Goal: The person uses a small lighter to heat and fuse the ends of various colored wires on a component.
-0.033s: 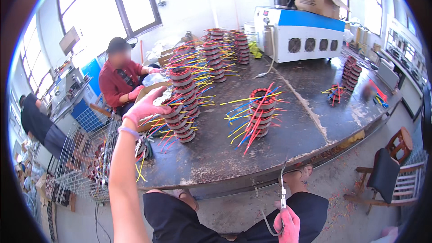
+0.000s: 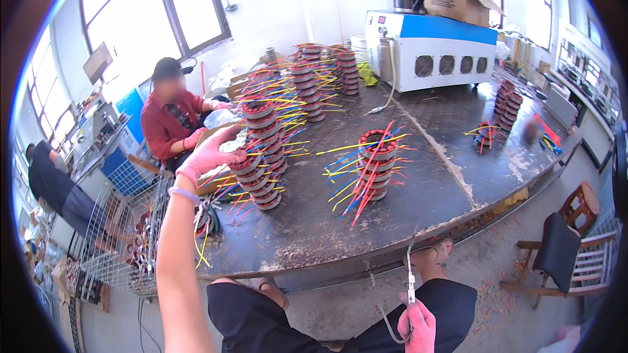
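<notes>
At the left part of the table, my left hand (image 2: 212, 155), in a pink glove, reaches out and closes on the top of a stack of ring-shaped motor stators (image 2: 256, 181) with coloured wire ends. Its fingertips are partly hidden behind the top ring. Low in front, above my lap, my right hand (image 2: 417, 325), also gloved in pink, is closed around a slim metal pen-shaped tool (image 2: 411, 281). The tool has a thin bent nozzle pointing up and a grey hose looping from its lower end. Another stator stack (image 2: 378, 163), with red, blue and yellow leads, stands mid-table.
Taller stator stacks (image 2: 307, 85) stand behind my left hand. A blue-and-white machine (image 2: 435, 49) sits at the back. Small stacks (image 2: 507, 106) are at the right. A co-worker (image 2: 171, 111) sits across, left. A wire basket (image 2: 121, 242) adjoins the table's left edge; a chair (image 2: 561, 255) stands right.
</notes>
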The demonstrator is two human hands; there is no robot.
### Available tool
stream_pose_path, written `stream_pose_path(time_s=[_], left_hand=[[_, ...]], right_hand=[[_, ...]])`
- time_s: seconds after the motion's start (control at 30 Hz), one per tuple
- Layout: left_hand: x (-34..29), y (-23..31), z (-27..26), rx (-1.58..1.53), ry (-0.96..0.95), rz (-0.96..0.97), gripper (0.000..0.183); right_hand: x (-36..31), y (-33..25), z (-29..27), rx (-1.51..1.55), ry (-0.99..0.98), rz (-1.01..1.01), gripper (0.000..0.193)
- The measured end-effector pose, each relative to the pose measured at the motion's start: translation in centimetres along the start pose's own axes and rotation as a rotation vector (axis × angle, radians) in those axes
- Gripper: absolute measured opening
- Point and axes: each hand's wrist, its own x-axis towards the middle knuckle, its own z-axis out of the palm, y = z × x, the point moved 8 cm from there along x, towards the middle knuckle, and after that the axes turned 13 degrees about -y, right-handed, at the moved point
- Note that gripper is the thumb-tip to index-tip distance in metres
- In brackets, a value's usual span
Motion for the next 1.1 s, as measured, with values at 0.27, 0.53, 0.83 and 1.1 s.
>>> stream_pose_path(time_s=[0.27,0.53,0.83,1.1], left_hand=[[10.1,15.9,13.4,0.266,-0.011,0.236,0.086],[17.8,16.2,19.2,0.323,-0.120,0.026,0.104],[2.0,14.5,16.9,0.188,-0.071,0.366,0.101],[-9.2,-0.9,20.3,0.188,-0.194,0.053,0.103]], right_hand=[[0.6,0.4,-1.4,-0.014,0.033,-0.013,0.031],[-0.2,-0.6,-2.0,0.001,0.072,0.007,0.028],[-0.7,0.1,-1.0,-0.092,0.026,0.083,0.028],[0.6,6.1,5.1,-0.043,-0.289,0.299,0.042]])
